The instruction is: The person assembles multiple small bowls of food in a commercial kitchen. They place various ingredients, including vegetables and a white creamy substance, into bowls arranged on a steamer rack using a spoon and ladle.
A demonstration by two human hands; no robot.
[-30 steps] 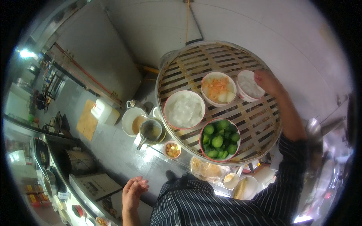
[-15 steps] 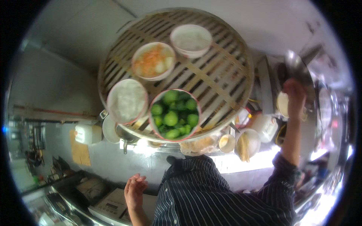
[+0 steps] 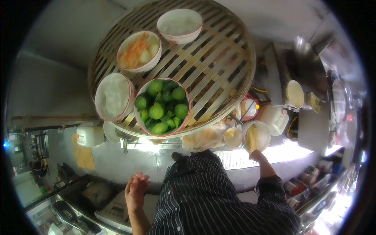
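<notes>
My right hand is closed on the lower end of a tan bundle, which looks like a bamboo wok brush, standing in a white bucket. My left hand hangs in the air left of my body, its fingers loosely bent and holding nothing. Before me is a large round slatted rack bearing bowls. The nearest bowl holds small green gourd-like vegetables. Left of it stands a bowl of whitish contents. Farther off are a bowl of orange shreds and pale chunks and another whitish bowl.
Next to the bucket are a small cream tub and a white jug. A wok and a cream bowl lie to the right. Another jug stands at left. A boxy white appliance sits behind my left arm.
My right hand has come down and left from near the wok to the brush in the bucket. The rack and bowls now appear shifted up and left; my left hand stays much the same.
</notes>
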